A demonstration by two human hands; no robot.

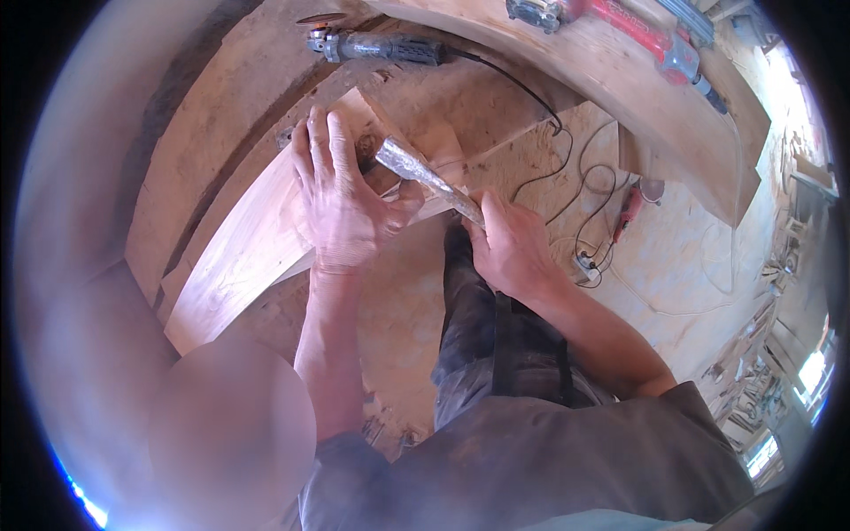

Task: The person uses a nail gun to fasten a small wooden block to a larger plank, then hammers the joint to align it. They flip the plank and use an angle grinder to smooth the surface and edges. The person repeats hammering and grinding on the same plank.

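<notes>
A pale, slightly curved wooden piece (243, 243) lies slantwise in front of me on a worn wooden work surface. My left hand (341, 199) rests flat over its upper end, fingers stretched out and the thumb pointing right. My right hand (513, 243) is closed around a worn, silvery bar-like tool (416, 168). The tool slants up and left from my fist, and its broad metal end sits above the wood beside my left thumb. Its exact kind is unclear, and its lower part is hidden in my fist.
An angle grinder (381, 47) lies at the back, its black cord trailing right. A large curved timber (584, 66) carries a red power tool (633, 31). Another red tool (629, 212) and cords lie on the dusty floor. Wood scraps (753, 389) are heaped at right.
</notes>
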